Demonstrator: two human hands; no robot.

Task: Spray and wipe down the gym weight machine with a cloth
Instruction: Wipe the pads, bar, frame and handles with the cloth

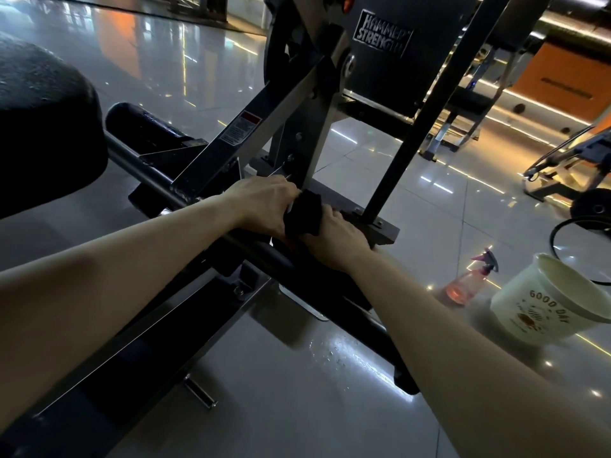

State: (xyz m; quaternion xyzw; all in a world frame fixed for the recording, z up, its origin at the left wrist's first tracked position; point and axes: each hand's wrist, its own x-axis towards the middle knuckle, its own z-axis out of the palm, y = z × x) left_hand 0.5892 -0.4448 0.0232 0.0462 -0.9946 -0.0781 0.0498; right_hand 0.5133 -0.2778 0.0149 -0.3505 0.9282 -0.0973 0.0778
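Observation:
A dark weight machine [251, 127] with slanted steel bars fills the middle of the view. Low on its frame, both my hands meet around a bunched black cloth [304, 211]. My left hand [264, 206] grips the cloth from the left side. My right hand [334, 238] holds it from the right and below, its fingers lying against the machine's base plate [380, 229]. A pink spray bottle [469, 280] stands on the floor to the right, apart from both hands.
A white bucket [555, 305] printed "GOOD DAY" sits on the tiled floor at the right, beside the spray bottle. A black round pad [43, 127] juts in at the left. More gym equipment [562, 166] stands at the far right. Wet drops [330, 352] glisten on the floor.

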